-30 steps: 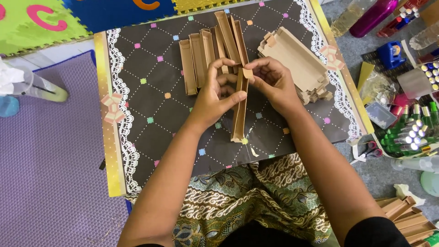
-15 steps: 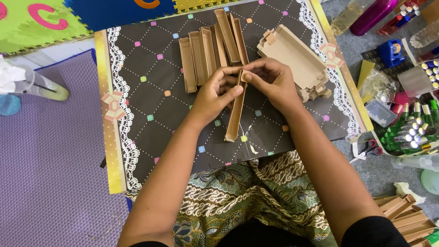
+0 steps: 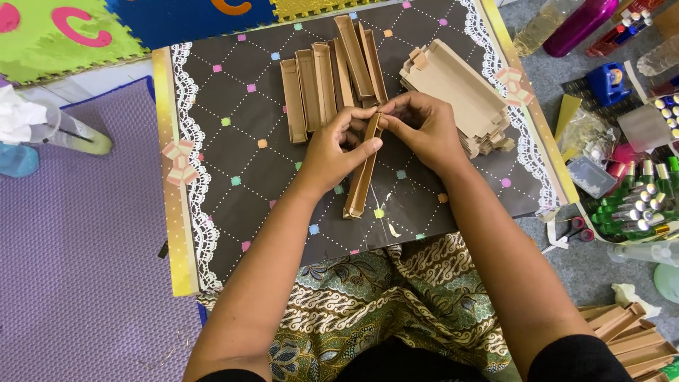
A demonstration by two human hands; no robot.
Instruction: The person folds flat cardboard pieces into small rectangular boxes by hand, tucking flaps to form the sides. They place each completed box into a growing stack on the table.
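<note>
left hand (image 3: 339, 145) pinches cardboard box (image 3: 363, 170) at far end | right hand (image 3: 424, 127) grips same end, opposite side | box long axis runs from fingers toward body | both hands equally near

Matt brown cardboard box (image 3: 362, 173); glossy board (image 3: 233, 205).

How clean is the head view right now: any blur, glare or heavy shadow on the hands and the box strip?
Head view: sharp, evenly lit, no motion blur on the left hand, right hand or brown cardboard strip; only soft shadows on the dark patterned board; edges bow slightly.
</note>
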